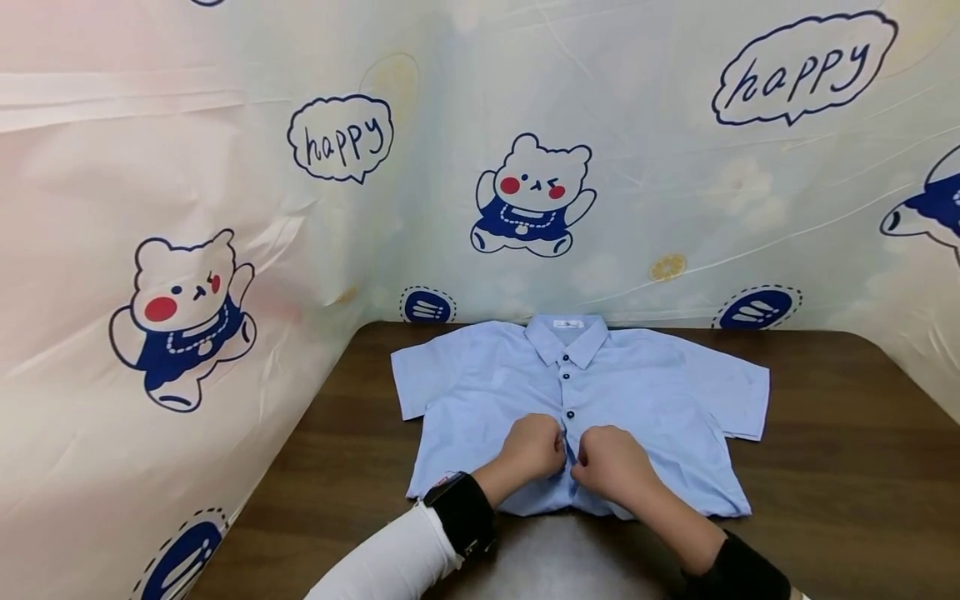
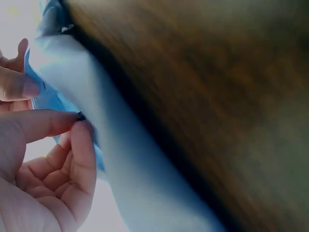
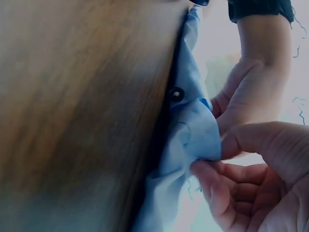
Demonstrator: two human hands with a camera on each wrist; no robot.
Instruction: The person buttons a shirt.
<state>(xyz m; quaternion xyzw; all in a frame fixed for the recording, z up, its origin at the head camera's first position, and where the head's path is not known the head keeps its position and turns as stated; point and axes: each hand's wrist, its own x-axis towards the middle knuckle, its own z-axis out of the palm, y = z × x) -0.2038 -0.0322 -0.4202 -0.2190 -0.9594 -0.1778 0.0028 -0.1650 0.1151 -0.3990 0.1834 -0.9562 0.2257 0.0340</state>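
A light blue short-sleeved shirt (image 1: 480, 375) lies front up, its collar away from me. Dark buttons run down its front, and the upper ones, such as one button (image 1: 570, 414), show above my hands. My left hand (image 1: 534, 446) is at the lower front opening; its thumb and forefinger pinch a small dark button (image 2: 80, 116) at the cloth edge. Just to the right, my right hand (image 1: 615, 462) pinches the other front edge (image 3: 210, 137) between thumb and fingertips, lifting it a little. Another button (image 3: 176, 94) shows on the cloth in the right wrist view.
The shirt lies on a dark brown wooden table (image 1: 847, 433) with rounded far corners. A pale printed cloth (image 1: 645, 183) with bears and "happy" bubbles hangs behind the table and along its left side. Black bands (image 1: 461, 512) circle both wrists.
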